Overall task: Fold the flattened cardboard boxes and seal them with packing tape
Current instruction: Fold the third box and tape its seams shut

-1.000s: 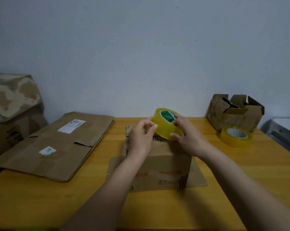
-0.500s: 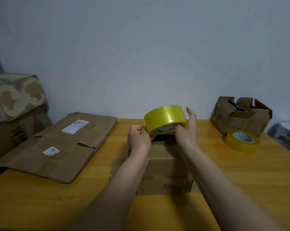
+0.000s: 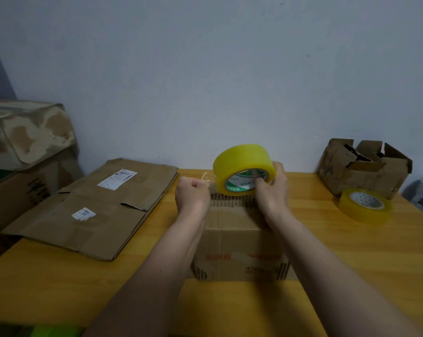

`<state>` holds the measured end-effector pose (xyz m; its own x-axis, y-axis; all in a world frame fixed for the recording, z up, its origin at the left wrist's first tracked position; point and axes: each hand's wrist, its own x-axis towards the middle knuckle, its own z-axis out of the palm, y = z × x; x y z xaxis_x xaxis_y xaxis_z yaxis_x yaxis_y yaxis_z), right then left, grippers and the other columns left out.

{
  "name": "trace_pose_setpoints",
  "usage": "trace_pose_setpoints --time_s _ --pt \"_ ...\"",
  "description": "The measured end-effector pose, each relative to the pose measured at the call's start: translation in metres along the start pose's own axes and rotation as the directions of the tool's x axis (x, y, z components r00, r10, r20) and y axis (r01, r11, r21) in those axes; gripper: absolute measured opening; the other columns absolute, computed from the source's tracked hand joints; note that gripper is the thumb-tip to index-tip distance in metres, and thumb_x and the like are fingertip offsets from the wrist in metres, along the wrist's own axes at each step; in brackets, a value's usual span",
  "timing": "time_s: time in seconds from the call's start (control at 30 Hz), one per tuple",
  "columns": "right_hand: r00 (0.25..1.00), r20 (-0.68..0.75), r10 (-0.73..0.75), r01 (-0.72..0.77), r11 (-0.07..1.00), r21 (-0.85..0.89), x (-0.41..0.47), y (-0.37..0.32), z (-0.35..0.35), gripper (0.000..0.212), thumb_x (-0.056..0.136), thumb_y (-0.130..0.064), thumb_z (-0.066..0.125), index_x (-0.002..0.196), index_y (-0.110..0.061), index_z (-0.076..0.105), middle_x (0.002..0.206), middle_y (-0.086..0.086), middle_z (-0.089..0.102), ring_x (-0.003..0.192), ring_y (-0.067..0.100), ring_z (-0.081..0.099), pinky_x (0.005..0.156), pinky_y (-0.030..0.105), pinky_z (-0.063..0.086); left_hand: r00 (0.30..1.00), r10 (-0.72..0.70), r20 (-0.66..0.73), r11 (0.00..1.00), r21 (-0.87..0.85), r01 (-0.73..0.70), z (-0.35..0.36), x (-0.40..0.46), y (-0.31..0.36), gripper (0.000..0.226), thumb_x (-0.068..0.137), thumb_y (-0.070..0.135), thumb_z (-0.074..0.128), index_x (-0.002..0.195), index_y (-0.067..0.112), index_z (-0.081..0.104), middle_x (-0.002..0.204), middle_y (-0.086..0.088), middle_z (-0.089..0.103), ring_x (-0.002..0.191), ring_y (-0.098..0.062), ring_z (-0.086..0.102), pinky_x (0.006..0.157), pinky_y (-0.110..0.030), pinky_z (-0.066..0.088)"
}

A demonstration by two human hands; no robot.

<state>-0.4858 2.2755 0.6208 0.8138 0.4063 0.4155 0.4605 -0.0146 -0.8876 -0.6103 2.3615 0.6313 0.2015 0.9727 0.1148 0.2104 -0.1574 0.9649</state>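
- Yellow tape roll is held up in the right hand, with a finger hooked through the core and the rest curled round the rim, likely so the roll can turn as tape pays out.
- The left hand is a closed fist just beside the roll, pinching the free end; a thin clear strip runs between fist and roll.
- Both hands hang above the far edge of the folded box, which sits on the wooden table in front of the person; holding the tape there suits laying it along the top seam.
- I judge the sealing as just starting: no fresh strip shows on the top, though the arms hide part of it.
- A stack of flat cardboard waits on the left, probably the next boxes.
- A spare roll lies to the right, near a battered open box by the wall.
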Motion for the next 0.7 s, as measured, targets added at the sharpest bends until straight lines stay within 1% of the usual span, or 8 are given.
trace_pose_setpoints --time_s 0.07,0.17,0.23,0.3,0.37,0.47,0.57,0.7 --pt "1.0 -0.01 0.013 -0.013 1.0 -0.007 0.003 0.0 -0.004 0.026 0.087 -0.004 0.049 0.104 -0.023 0.048 0.084 -0.014 0.053 0.079 0.011 0.052 0.062 0.028 0.037 0.997 -0.057 -0.042 0.997 -0.045 0.055 -0.014 0.008 -0.003 0.02 0.091 0.0 0.047 0.08 0.011 0.059 0.065 0.005 0.045 0.053 -0.005 0.038 0.034 -0.006 0.029" --pt "0.998 -0.048 0.042 -0.044 0.997 -0.056 0.009 -0.002 -0.008 0.039 0.079 0.004 0.043 0.111 -0.015 0.052 0.101 0.009 0.059 0.095 0.026 0.053 0.077 0.038 0.046 0.977 -0.213 0.014 0.969 -0.127 0.213 -0.028 0.016 -0.012 0.016 0.091 0.002 0.054 0.078 0.01 0.059 0.068 -0.001 0.05 0.062 -0.014 0.048 0.062 -0.024 0.047" --pt "0.997 -0.056 0.049 -0.053 0.996 -0.079 0.011 -0.002 -0.007 0.04 0.079 0.004 0.044 0.113 -0.013 0.054 0.107 0.014 0.059 0.098 0.028 0.054 0.079 0.039 0.047 0.942 -0.318 0.111 0.899 -0.281 0.336 -0.028 0.014 -0.02 0.012 0.093 0.003 0.054 0.082 0.005 0.059 0.073 -0.006 0.055 0.069 -0.017 0.055 0.075 -0.032 0.053" --pt "0.994 -0.064 0.086 -0.09 0.993 -0.071 0.011 -0.001 -0.004 0.037 0.081 0.002 0.045 0.114 -0.012 0.055 0.11 0.015 0.059 0.101 0.029 0.054 0.081 0.038 0.046 0.924 -0.351 0.151 0.825 -0.418 0.381 -0.024 0.011 -0.025 0.01 0.095 0.005 0.055 0.085 0.002 0.058 0.075 -0.007 0.056 0.069 -0.017 0.057 0.07 -0.03 0.054" --pt "0.99 -0.081 0.12 -0.125 0.99 -0.068 0.012 0.0 -0.003 0.03 0.085 -0.002 0.048 0.112 -0.011 0.057 0.11 0.015 0.059 0.101 0.03 0.055 0.08 0.037 0.046 0.933 -0.343 0.111 0.804 -0.478 0.353 -0.022 0.01 -0.027 0.01 0.095 0.007 0.057 0.087 0.002 0.059 0.073 -0.006 0.056 0.064 -0.015 0.056 0.062 -0.027 0.053" --pt "0.991 -0.095 0.09 -0.093 0.995 -0.032 0.013 -0.001 -0.001 0.01 0.088 -0.01 0.053 0.094 -0.013 0.06 0.095 0.009 0.062 0.091 0.028 0.058 0.071 0.031 0.041 0.942 -0.335 0.014 0.787 -0.546 0.288 -0.022 0.012 -0.025 0.007 0.094 0.006 0.056 0.088 0.005 0.057 0.068 -0.003 0.054 0.053 -0.009 0.053 0.055 -0.024 0.051" --pt "0.995 -0.078 0.055 -0.056 0.998 -0.018 0.011 0.0 0.001 0.009 0.091 -0.023 0.055 0.086 -0.016 0.057 0.079 -0.001 0.058 0.08 0.022 0.055 0.067 0.03 0.036 0.949 -0.309 -0.055 0.813 -0.534 0.233 -0.021 0.012 -0.025 0.009 0.094 0.008 0.058 0.085 0.009 0.056 0.064 -0.001 0.055 0.043 -0.004 0.053 0.051 -0.02 0.05" --pt "0.997 -0.058 0.043 -0.046 0.997 -0.062 0.012 0.005 0.001 0.005 0.093 -0.027 0.053 0.094 -0.023 0.051 0.075 -0.014 0.051 0.069 0.009 0.048 0.059 0.03 0.033 0.936 -0.349 -0.05 0.83 -0.479 0.284 -0.017 0.005 -0.037 0.006 0.092 0.011 0.063 0.09 0.007 0.059 0.07 -0.003 0.059 0.051 -0.009 0.055 0.054 -0.021 0.051"
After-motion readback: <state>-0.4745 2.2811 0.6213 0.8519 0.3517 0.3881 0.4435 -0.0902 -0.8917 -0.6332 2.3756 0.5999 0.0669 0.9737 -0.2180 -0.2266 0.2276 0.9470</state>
